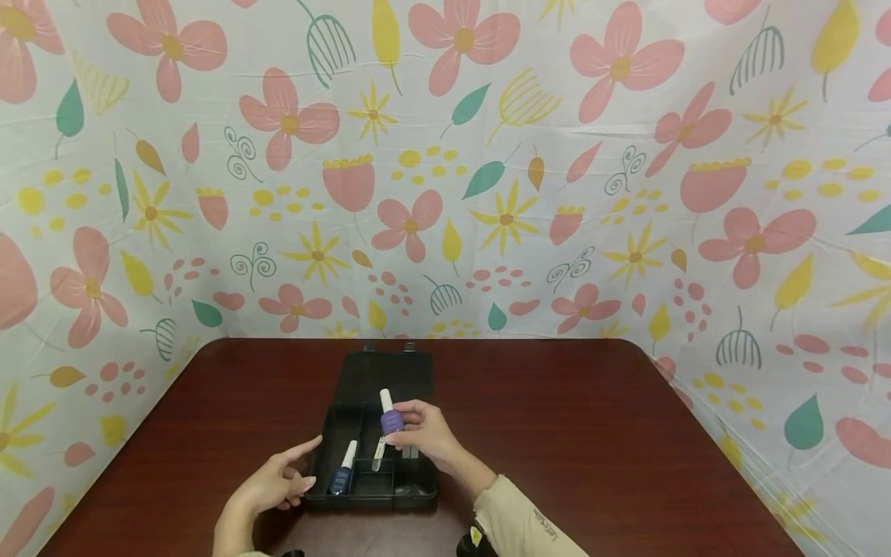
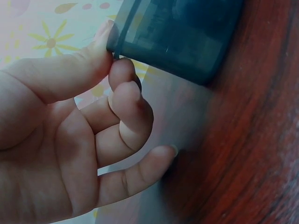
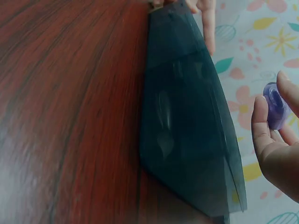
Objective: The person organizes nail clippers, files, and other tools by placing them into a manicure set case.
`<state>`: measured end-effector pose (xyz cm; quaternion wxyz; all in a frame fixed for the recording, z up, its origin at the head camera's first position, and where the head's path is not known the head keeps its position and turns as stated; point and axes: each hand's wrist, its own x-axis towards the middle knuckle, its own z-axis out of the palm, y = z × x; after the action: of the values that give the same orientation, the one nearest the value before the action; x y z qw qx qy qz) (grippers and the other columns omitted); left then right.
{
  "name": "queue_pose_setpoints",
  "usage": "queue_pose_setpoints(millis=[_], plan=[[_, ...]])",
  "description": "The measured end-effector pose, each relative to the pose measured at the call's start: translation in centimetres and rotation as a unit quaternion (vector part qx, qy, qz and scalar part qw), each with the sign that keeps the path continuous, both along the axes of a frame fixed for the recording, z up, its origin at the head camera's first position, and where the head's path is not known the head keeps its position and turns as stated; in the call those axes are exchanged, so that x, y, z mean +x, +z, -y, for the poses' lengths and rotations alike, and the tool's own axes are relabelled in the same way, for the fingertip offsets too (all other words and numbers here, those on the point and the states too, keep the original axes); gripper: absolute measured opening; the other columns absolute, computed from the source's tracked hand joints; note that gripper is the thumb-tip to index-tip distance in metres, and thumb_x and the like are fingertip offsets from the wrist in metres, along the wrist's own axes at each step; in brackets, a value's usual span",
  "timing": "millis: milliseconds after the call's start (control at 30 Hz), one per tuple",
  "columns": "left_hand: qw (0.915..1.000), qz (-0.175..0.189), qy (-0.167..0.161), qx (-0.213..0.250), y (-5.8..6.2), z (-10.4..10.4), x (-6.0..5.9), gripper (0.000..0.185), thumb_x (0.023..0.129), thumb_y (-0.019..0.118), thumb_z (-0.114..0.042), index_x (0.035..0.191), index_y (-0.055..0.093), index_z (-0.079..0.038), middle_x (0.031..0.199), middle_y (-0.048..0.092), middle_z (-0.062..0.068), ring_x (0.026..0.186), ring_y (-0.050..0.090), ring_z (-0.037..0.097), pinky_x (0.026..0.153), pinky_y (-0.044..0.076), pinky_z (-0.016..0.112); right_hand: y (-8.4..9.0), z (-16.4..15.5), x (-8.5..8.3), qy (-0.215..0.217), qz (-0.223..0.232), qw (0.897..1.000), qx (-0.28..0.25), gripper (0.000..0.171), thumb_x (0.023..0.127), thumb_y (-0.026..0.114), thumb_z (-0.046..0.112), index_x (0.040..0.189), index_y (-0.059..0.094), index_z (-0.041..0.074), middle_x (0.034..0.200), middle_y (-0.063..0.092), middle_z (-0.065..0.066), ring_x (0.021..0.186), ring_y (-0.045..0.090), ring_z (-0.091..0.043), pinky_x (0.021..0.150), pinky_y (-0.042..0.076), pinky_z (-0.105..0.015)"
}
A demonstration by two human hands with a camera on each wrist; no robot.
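Note:
A black plastic case (image 1: 372,503) lies on the table with its lid (image 1: 386,373) folded back. My right hand (image 1: 428,433) pinches a purple nail polish bottle (image 1: 392,422) with a white cap, cap up, above the compartments. In the right wrist view, thumb and fingers grip the bottle's purple body (image 3: 277,107). My left hand (image 1: 271,480) rests at the case's left side, index finger extended along it and thumb by the front corner. A dark blue nail polish bottle (image 1: 341,480) with a white cap leans in the left compartment. A slim silvery tool (image 1: 379,455) stands in the middle.
Grey pieces (image 1: 411,451) lie partly behind my right hand, and something clear sits in the front right compartment. The dark red wooden table (image 1: 557,433) spreads around the case. A flower-printed cloth (image 1: 445,232) hangs behind and beside it. Small black objects (image 1: 473,544) show at the bottom edge.

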<state>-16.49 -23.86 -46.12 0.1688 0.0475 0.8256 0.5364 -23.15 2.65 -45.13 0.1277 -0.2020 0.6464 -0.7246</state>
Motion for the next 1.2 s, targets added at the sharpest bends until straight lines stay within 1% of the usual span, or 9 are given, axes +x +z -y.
queue_pose_setpoints(millis=[100, 333, 500, 633, 767, 900, 1000, 1100, 1200], plan=[[1.0, -0.001, -0.001, 0.001, 0.0, 0.0, 0.0, 0.067, 0.084, 0.062, -0.014, 0.14, 0.026, -0.003, 0.061, 0.049, 0.003, 0.057, 0.051, 0.019, 0.054, 0.043, 0.035, 0.0, 0.7, 0.0, 0.009, 0.007, 1.0, -0.012, 0.047, 0.072, 0.065, -0.014, 0.114, 0.045, -0.018, 0.098, 0.059, -0.023, 0.074, 0.059, -0.014, 0.059, 0.048, -0.025], [1.0, -0.009, 0.002, 0.001, -0.1, 0.0, 0.0, 0.066, 0.084, 0.062, -0.013, 0.139, 0.027, -0.002, 0.06, 0.049, 0.002, 0.056, 0.051, 0.018, 0.053, 0.043, 0.035, -0.2, 2.4, 0.3, 0.014, 0.02, 1.0, -0.013, 0.046, 0.07, 0.063, -0.017, 0.113, 0.046, -0.019, 0.099, 0.059, -0.026, 0.081, 0.06, -0.021, 0.064, 0.048, -0.026], [0.9999, -0.015, 0.005, -0.003, -0.2, -0.1, 0.1, 0.065, 0.084, 0.062, -0.012, 0.139, 0.028, -0.002, 0.059, 0.049, 0.003, 0.055, 0.051, 0.018, 0.052, 0.043, 0.035, -0.4, 3.6, 0.4, 0.008, 0.018, 1.0, -0.008, 0.044, 0.07, 0.062, -0.02, 0.112, 0.048, -0.019, 0.098, 0.059, -0.027, 0.08, 0.06, -0.021, 0.063, 0.048, -0.025], [0.9999, -0.014, 0.007, -0.006, -0.2, -0.1, 0.1, 0.064, 0.085, 0.061, -0.012, 0.138, 0.028, -0.002, 0.06, 0.049, 0.004, 0.055, 0.051, 0.019, 0.052, 0.043, 0.035, -0.6, 4.4, 0.4, 0.005, 0.009, 1.0, -0.006, 0.044, 0.068, 0.063, -0.021, 0.11, 0.049, -0.018, 0.097, 0.059, -0.027, 0.081, 0.061, -0.022, 0.065, 0.049, -0.027], [0.9999, -0.007, 0.009, -0.007, -0.2, -0.1, 0.1, 0.064, 0.085, 0.061, -0.012, 0.139, 0.027, -0.002, 0.061, 0.049, 0.004, 0.056, 0.052, 0.019, 0.052, 0.043, 0.036, -0.7, 5.1, 0.3, -0.003, -0.003, 1.0, 0.016, 0.043, 0.066, 0.065, -0.021, 0.107, 0.051, -0.016, 0.096, 0.061, -0.025, 0.082, 0.061, -0.023, 0.067, 0.049, -0.028], [0.9999, -0.005, 0.008, -0.008, -0.1, -0.2, 0.0, 0.064, 0.085, 0.061, -0.013, 0.139, 0.027, -0.002, 0.063, 0.05, 0.004, 0.057, 0.052, 0.019, 0.053, 0.043, 0.035, -0.8, 5.6, 0.3, -0.007, -0.02, 0.999, 0.04, 0.041, 0.065, 0.066, -0.02, 0.103, 0.053, -0.013, 0.094, 0.062, -0.024, 0.085, 0.061, -0.025, 0.068, 0.049, -0.028], [0.9999, -0.006, 0.008, -0.008, 0.0, -0.2, 0.1, 0.064, 0.085, 0.061, -0.014, 0.138, 0.028, -0.002, 0.063, 0.05, 0.004, 0.057, 0.052, 0.019, 0.053, 0.043, 0.035, -1.0, 5.9, 0.3, -0.008, -0.047, 0.997, 0.06, 0.041, 0.064, 0.069, -0.017, 0.101, 0.054, -0.011, 0.093, 0.063, -0.022, 0.086, 0.061, -0.026, 0.067, 0.048, -0.026], [0.9999, -0.007, 0.009, -0.008, 0.1, -0.2, 0.2, 0.064, 0.085, 0.061, -0.013, 0.138, 0.028, -0.001, 0.062, 0.05, 0.004, 0.057, 0.052, 0.019, 0.053, 0.043, 0.036, -1.1, 6.2, 0.4, -0.024, -0.084, 0.991, 0.097, 0.039, 0.062, 0.075, -0.011, 0.097, 0.058, -0.007, 0.09, 0.064, -0.016, 0.085, 0.061, -0.023, 0.067, 0.047, -0.024], [0.9999, -0.006, 0.007, -0.006, 0.1, -0.2, 0.2, 0.064, 0.085, 0.061, -0.013, 0.138, 0.028, -0.001, 0.062, 0.05, 0.004, 0.057, 0.052, 0.019, 0.053, 0.043, 0.036, -1.2, 6.4, 0.3, -0.044, -0.121, 0.982, 0.14, 0.038, 0.061, 0.079, -0.004, 0.094, 0.062, -0.003, 0.088, 0.064, -0.009, 0.083, 0.058, -0.02, 0.068, 0.045, -0.024]])
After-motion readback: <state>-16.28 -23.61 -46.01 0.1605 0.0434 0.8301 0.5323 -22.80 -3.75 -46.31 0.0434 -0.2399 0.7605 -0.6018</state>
